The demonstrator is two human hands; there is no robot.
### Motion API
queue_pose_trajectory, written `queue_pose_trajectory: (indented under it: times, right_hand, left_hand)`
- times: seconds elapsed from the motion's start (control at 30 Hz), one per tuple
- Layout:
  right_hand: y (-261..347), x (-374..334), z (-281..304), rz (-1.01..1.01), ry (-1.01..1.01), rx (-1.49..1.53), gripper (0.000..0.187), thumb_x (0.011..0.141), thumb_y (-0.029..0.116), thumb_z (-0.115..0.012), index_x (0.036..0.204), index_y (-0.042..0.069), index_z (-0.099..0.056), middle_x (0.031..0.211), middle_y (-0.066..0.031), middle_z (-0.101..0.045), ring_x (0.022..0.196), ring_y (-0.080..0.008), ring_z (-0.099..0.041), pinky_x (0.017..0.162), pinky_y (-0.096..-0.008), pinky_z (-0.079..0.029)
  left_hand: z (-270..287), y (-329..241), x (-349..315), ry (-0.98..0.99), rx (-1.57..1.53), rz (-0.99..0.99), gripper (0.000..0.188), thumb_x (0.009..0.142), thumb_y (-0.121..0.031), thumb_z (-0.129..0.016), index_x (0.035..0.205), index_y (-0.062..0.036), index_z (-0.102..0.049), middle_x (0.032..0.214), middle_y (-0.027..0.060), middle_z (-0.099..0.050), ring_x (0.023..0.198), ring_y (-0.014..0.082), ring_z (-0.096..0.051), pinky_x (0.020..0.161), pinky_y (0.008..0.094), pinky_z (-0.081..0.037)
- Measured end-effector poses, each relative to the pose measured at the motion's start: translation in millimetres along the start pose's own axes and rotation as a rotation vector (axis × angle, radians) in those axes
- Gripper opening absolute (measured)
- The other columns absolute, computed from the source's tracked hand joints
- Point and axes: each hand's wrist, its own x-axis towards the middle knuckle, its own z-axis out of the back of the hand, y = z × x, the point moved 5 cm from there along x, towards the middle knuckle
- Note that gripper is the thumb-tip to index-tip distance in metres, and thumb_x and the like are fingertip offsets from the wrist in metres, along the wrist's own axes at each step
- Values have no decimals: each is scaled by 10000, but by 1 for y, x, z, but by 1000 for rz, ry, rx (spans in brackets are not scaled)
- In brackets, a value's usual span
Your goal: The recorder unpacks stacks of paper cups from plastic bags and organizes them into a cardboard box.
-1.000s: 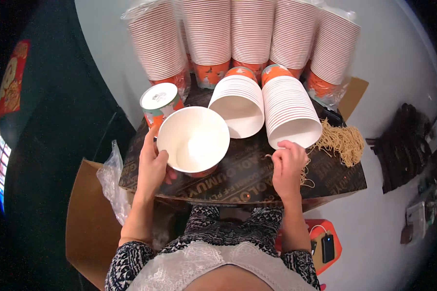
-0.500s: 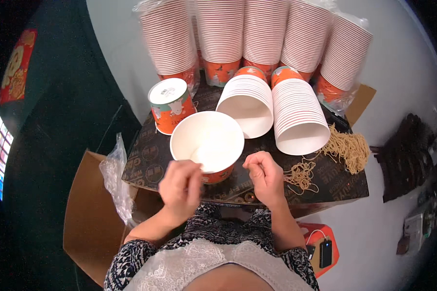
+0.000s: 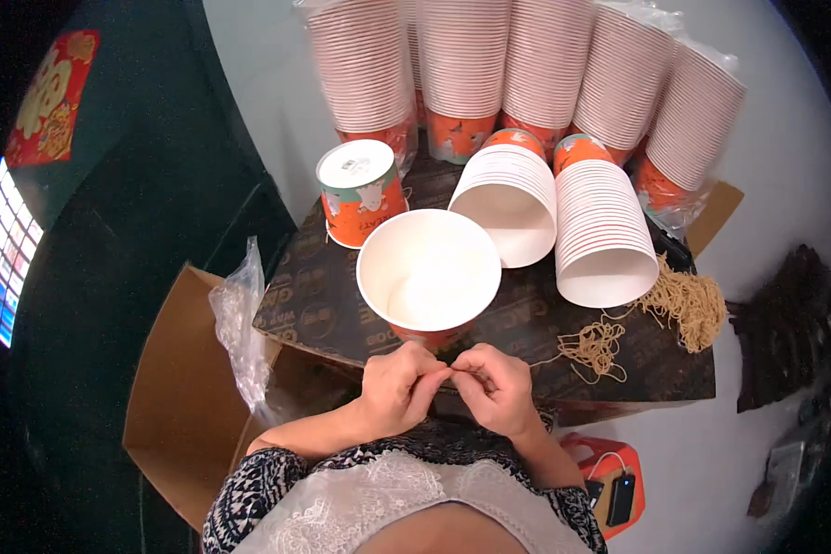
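Observation:
My left hand (image 3: 401,386) and my right hand (image 3: 495,388) meet fingertip to fingertip just in front of a large white-lined paper bucket (image 3: 429,268). Both are closed in a pinch. A thin strand runs from a loose tangle of tan string (image 3: 593,351) toward my right hand, which seems to grip its end; what lies between the left fingertips is too small to make out. The bucket stands upright, mouth up, its orange outside showing below the rim. Left of it, an orange and green bucket (image 3: 365,208) rests upside down.
Two nested stacks of buckets, a left one (image 3: 508,208) and a right one (image 3: 607,235), lie with mouths toward me. Tall bagged stacks (image 3: 466,65) line the back. A bundle of string (image 3: 688,309) hangs at the dark table's (image 3: 332,314) right; an open carton (image 3: 171,397) stands left.
My hands have come together from either side of the bucket's front, the left moving right, the right moving slightly left and down. The whole view has shifted a little.

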Motion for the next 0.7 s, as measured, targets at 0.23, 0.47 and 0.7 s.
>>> queue_pose_trajectory:
  times: [0.23,0.47,0.7]
  right_hand:
    - [-8,-4,1,-12,-161,89,83,800,-61,-670,817,7,-627,607,5,-506,502,-36,-416,459,-207,-323]
    - [-8,-6,6,8,-274,89,92,818,-66,-661,815,15,-618,623,39,-444,527,-18,-367,467,-199,-290]
    - [5,-5,8,161,-419,-32,152,788,-142,-627,795,0,-573,669,17,-444,528,-30,-359,470,-198,-270]
  left_hand:
    - [67,21,26,-135,281,-81,166,790,106,-571,915,-3,-562,851,139,-607,718,291,-595,631,338,-480]
    - [70,61,46,328,420,75,324,705,30,-706,992,-77,-599,1229,76,-599,1378,364,-325,1129,538,-274]
    - [51,35,56,258,236,40,150,708,0,-723,791,-58,-613,875,64,-648,961,235,-632,1151,563,-199]
